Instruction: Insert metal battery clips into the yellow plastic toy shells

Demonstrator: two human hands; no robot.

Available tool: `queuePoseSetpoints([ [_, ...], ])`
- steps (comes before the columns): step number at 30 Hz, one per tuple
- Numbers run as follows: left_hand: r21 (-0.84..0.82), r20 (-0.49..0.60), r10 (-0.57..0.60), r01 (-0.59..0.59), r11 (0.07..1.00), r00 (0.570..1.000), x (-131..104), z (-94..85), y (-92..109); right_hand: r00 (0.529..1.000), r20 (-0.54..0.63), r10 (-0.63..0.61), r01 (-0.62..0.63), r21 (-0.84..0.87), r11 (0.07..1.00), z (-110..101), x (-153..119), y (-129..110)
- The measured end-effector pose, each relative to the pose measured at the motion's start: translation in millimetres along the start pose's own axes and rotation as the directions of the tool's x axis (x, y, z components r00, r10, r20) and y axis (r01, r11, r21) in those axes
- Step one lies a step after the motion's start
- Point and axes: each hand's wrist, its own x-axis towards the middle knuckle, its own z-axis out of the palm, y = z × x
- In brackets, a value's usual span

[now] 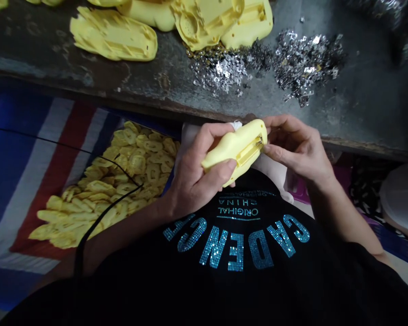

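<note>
A yellow plastic shell (229, 149) with a long open compartment is tilted in front of my chest, just off the workbench edge. My left hand (206, 165) wraps round its lower left part, thumb on top. The thumb and fingers of my right hand (289, 145) meet the shell's upper right end, beside the compartment. Small metal pieces (259, 141) show inside that end of the compartment. Whether my right fingertips also pinch a small part cannot be made out. Beyond my hands, small silvery metal clips lie in a left pile (224, 70) and a right pile (308, 61).
The dark workbench (139, 83) runs across the top, with more yellow shells (115, 36) at its back left. Below it at the left, a striped sack (59, 167) lies by a heap of yellow parts (122, 176). A black cord (105, 210) crosses over them.
</note>
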Motion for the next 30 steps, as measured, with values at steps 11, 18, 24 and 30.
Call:
queuePoseSetpoints([
  [11, 0.221, 0.086, 0.387, -0.397, 0.891, 0.918, 5, 1.9, -12, 1.0, -0.02, -0.018, 0.016, -0.082, 0.997, 9, 2, -2],
  [18, 0.258, 0.319, 0.446, -0.53, 0.808, 0.836, 13, -8.5, -1, 0.943, -0.212, -0.257, 0.223, -0.169, 0.96, 15, -9, 16],
  [24, 0.212, 0.462, 0.31, -0.442, 0.871, 0.831, 20, -16.2, 0, 0.779, -0.271, -0.565, 0.495, -0.288, 0.82, 15, -20, 24],
  [30, 0.225, 0.56, 0.268, -0.455, 0.862, 0.784, 28, -13.0, 5, 0.708, -0.243, -0.663, 0.59, -0.312, 0.745, 12, -23, 25],
])
